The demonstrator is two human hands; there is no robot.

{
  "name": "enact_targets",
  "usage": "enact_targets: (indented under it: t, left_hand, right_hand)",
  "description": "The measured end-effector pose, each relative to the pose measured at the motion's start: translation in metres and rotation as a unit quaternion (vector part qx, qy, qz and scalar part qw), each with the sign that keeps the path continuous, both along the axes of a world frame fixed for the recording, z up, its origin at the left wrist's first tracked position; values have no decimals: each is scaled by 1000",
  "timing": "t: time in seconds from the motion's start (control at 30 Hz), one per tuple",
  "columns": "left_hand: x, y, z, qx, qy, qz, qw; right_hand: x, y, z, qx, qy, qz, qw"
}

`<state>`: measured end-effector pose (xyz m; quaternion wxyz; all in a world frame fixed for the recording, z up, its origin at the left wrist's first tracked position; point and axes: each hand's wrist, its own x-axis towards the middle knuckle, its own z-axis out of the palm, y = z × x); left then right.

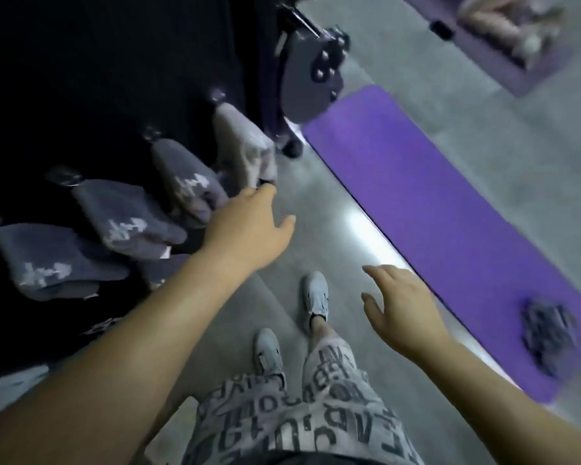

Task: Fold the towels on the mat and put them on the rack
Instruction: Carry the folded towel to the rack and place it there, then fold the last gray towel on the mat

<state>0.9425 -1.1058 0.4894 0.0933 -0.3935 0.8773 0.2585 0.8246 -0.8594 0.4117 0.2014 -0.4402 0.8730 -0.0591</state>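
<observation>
Several folded towels hang on the pegs of a dark rack [64,177] at the left: a pale one [245,146] farthest away, then grey ones [185,179] [125,216] [47,260]. My left hand [249,226] is stretched out with straight fingers, its fingertips at the lower edge of the pale towel. My right hand [399,307] hovers open over the floor, holding nothing. A purple mat [433,209] lies on the right with one crumpled dark towel [547,333] near its close end.
A grey exercise machine [309,78] stands beyond the rack, next to the mat's far end. A second purple mat [534,62] with pale towels lies at the top right. My legs and white shoes [316,297] stand on the grey floor between rack and mat.
</observation>
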Motion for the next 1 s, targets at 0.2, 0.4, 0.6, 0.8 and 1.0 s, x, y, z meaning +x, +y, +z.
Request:
enact_targets:
  t: [0.2,0.4,0.6,0.8,1.0]
  left_hand:
    - [-92,79,-36,18,-31,-194,980]
    - [-206,166,-56,4,-39,-365,930]
    - [-367,272,-64,-54,-28,-506,860]
    - [-556,404,-81,-98,-45,-610,785]
    - [-703,511,-79,-108,-28,-670,734]
  right_hand:
    - [4,116,-18,46,-34,-204,977]
    - [-27,191,-14,24,-36,-378,925]
    - [-118,262,-23,-27,-6,-514,857]
    - [-235,338,-48,12,-43,-611,790]
    - [-343,404,-46,4,-58,-680,731]
